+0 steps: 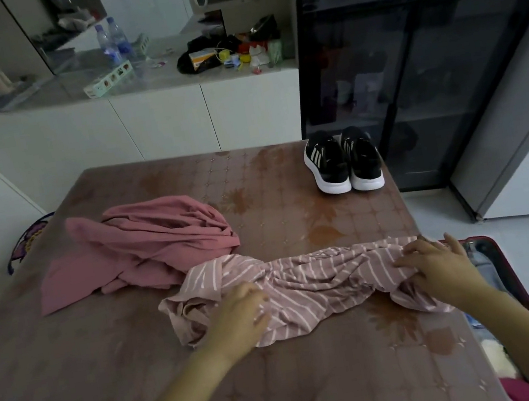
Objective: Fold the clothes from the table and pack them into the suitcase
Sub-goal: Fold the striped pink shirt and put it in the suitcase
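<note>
2 garments [304, 284], 2 shoes [343, 161], 2 bottles [113, 42].

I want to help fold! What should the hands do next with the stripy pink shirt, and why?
Probably pull it flat first. The pink white-striped cloth garment lies bunched and twisted across the brown patterned table, with the left hand on one end and the right hand on the other. Spreading it apart likely makes neat folds possible.

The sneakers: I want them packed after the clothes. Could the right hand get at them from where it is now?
Probably yes. The right hand rests on the striped garment, and only bare table lies between it and the sneakers at the far right corner. It would be a long forward stretch, though.
</note>
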